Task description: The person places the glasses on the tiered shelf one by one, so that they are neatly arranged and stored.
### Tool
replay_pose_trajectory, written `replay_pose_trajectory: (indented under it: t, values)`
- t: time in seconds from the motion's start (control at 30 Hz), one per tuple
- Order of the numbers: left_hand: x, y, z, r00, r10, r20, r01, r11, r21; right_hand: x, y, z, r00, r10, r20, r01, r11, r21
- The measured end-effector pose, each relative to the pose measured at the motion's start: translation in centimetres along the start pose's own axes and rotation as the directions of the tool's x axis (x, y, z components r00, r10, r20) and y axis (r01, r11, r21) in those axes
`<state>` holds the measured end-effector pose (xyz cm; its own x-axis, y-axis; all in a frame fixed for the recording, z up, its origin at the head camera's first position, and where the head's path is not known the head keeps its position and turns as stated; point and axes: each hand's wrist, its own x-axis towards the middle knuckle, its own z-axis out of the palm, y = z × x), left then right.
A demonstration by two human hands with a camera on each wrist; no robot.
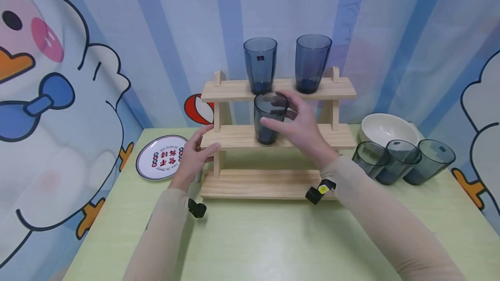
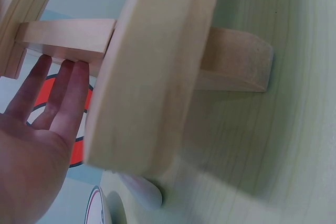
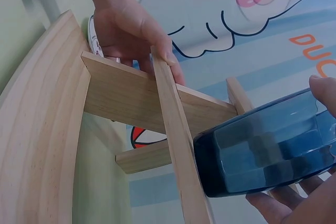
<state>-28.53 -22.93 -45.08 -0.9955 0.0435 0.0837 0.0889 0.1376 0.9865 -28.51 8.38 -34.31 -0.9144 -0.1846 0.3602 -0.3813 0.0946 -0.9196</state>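
Observation:
A three-tier wooden shelf rack (image 1: 250, 185) stands on the table. My left hand (image 1: 194, 157) grips the left end of its middle shelf, thumb on the near side; the left wrist view shows the fingers against an upright (image 2: 68, 35). My right hand (image 1: 302, 127) holds a blue-grey drinking glass (image 1: 267, 118) upright between thumb and fingers. In the right wrist view this glass (image 3: 262, 145) has its base at the middle shelf (image 3: 176, 135); I cannot tell whether it bears weight there. Two similar glasses, one left (image 1: 260, 66) and one right (image 1: 312, 64), stand on the top shelf.
Right of the rack, three more tinted glasses (image 1: 398, 161) stand close together in front of a white bowl (image 1: 388, 128). A white plate (image 1: 156, 159) with a dark rim and red lettering lies left of the rack. A printed cartoon curtain (image 1: 172, 47) hangs behind.

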Motion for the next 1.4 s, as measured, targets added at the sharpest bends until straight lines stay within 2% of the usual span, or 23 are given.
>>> replay_pose_trajectory:
  t: [0.2, 0.43, 0.8, 1.4]
  values:
    - [0.1, -0.1, 0.0, 1.000, 0.001, -0.013, -0.001, 1.000, 0.022, 0.2, 0.0, 0.2, 1.000, 0.027, 0.009, -0.027, 1.000, 0.004]
    - [0.2, -0.4, 0.0, 1.000, 0.011, -0.008, -0.011, 1.000, 0.004, 0.5, 0.0, 0.4, 0.998, 0.061, 0.018, -0.060, 0.998, -0.030]
    - [0.0, -0.1, 0.0, 1.000, 0.004, -0.003, -0.004, 1.000, 0.002, 1.0, 0.1, 0.8, 0.999, 0.039, 0.034, -0.038, 0.998, -0.041]
    - [0.0, -0.2, 0.1, 1.000, 0.004, 0.002, -0.004, 1.000, 0.002, 0.9, -0.5, 1.0, 0.994, 0.106, 0.040, -0.102, 0.989, -0.104]
